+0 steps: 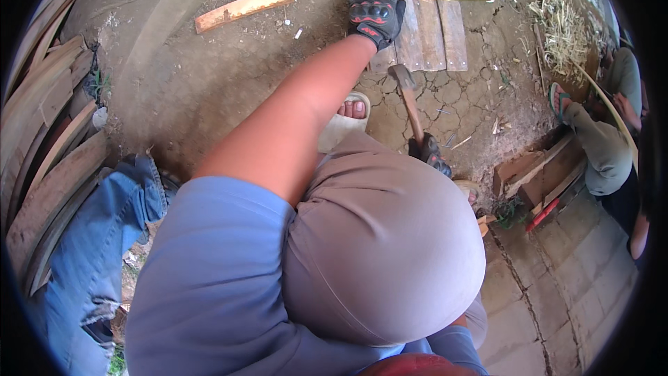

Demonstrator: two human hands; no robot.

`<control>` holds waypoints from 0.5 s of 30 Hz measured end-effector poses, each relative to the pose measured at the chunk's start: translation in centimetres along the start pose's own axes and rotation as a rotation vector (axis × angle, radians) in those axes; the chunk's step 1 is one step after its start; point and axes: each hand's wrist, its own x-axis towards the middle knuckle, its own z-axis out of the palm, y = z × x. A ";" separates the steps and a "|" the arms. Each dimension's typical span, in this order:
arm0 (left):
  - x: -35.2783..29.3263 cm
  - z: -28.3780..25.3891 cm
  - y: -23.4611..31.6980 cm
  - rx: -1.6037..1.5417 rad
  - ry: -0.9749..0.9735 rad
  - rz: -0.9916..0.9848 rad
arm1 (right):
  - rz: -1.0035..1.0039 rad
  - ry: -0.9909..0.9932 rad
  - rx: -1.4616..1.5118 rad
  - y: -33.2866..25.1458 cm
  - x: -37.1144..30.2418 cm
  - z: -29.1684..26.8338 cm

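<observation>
My left hand point(376, 19), in a black glove with red trim, lies over the upper left end of a row of flat wooden boards point(426, 35). Its fingers are bent and closed around the board end; the fingertips are hidden. My right hand point(433, 154), gloved too, is wrapped around the lower handle of a hammer point(409, 101). The metal head points away from me and rests at or just above the ground near the boards' near edge. A few thin nails point(443, 111) lie on the cracked soil right of the hammer.
Curved wood pieces point(247, 8) lie beyond the boards, and more planks point(52, 118) are stacked at left. Someone in jeans point(104, 230) is close on my left; another person point(602, 139) sits at right beside wood blocks point(539, 167) and a red-handled tool point(542, 215).
</observation>
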 end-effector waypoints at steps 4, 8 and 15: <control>0.3 -0.5 0.2 -0.072 -0.143 -0.030 | 0.050 0.145 0.307 2.1 -1.0 1.4; 0.1 0.4 -0.8 -0.079 -0.016 -0.040 | -0.028 0.135 0.254 -3.3 -1.2 -5.6; 0.1 0.6 -0.9 -0.123 0.057 -0.009 | -0.032 0.145 0.201 -4.8 0.0 -7.5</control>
